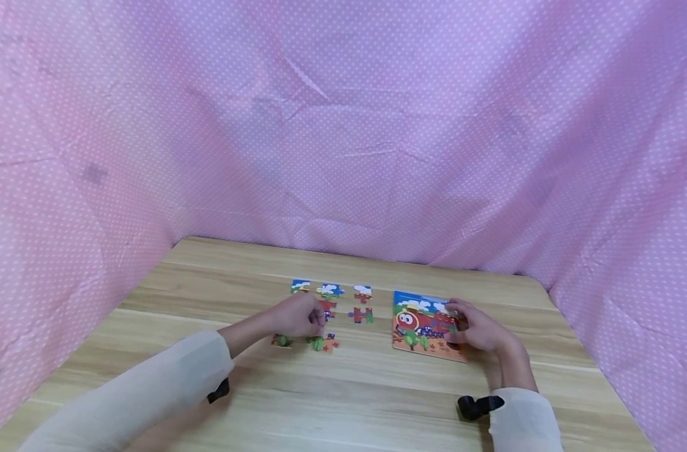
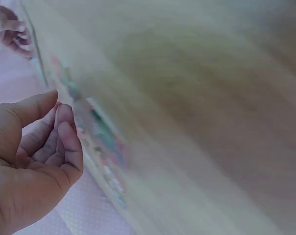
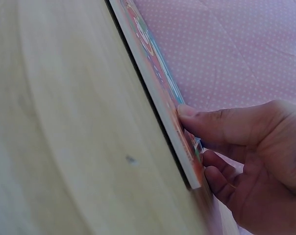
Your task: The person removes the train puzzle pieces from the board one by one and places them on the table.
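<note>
My left hand (image 1: 301, 315) hovers over loose jigsaw pieces (image 1: 362, 315), its fingers loosely curled and the thumb tip close to the index fingertip. In the left wrist view nothing shows between those fingertips (image 2: 64, 113). The pieces lie in loose rows, with parts of a red, green and blue picture on them; the hand hides some. At the right, my right hand (image 1: 480, 328) grips the right side of a square puzzle board (image 1: 413, 342) that bears a red train picture. Its thumb (image 3: 189, 111) lies on the board's face, and the other fingers curl at its edge.
Under everything is a wooden table (image 1: 343, 402). A pink dotted curtain (image 1: 343, 157) hangs behind it and along both sides. Black straps (image 1: 479, 407) show at both wrists, by the white sleeves (image 1: 524, 417).
</note>
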Tool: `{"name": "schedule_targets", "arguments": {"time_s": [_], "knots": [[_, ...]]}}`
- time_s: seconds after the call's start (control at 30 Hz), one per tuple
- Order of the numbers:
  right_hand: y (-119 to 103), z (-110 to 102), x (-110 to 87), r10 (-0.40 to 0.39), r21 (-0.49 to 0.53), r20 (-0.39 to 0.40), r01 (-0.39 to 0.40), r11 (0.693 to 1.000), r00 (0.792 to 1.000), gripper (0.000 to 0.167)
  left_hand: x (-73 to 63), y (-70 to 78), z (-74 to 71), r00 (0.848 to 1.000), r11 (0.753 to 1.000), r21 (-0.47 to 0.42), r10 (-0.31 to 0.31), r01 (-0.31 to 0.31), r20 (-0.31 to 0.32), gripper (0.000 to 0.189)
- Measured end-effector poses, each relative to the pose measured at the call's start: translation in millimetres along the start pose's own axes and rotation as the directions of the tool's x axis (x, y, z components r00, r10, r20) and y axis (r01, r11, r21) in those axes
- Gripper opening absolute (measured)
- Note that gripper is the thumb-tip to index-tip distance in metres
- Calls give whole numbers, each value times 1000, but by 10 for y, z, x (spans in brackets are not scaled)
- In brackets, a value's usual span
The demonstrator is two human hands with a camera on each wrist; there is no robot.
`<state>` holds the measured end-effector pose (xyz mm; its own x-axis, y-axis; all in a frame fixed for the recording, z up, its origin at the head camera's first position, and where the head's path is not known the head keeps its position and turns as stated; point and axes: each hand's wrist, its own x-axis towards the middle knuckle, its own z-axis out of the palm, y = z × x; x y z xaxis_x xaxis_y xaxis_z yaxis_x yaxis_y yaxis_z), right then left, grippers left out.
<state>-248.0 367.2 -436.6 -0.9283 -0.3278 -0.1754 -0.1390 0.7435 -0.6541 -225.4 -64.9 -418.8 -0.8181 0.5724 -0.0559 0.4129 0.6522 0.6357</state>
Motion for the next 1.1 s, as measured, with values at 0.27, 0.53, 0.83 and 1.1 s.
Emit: {"name": "schedule_targets", "arguments": {"time_s": [0.27,0.53,0.83,1.1], "knots": [[-2,3,-1,-6,40,8,6,999,1000,68,263,199,60,997,995,-55,79,-79,-9,5],[12,3,-6,-15,82,7,14,997,1000,67,649,496,321,997,990,-120,81,-78,19,6],[36,24,-6,-31,81,0,31,996,1000,68,1071,803,654,992,983,-149,120,-112,42,7],[54,6,6,-76,77,-35,79,994,996,60,1343,1025,872,986,980,-138,152,-142,64,7]]}}
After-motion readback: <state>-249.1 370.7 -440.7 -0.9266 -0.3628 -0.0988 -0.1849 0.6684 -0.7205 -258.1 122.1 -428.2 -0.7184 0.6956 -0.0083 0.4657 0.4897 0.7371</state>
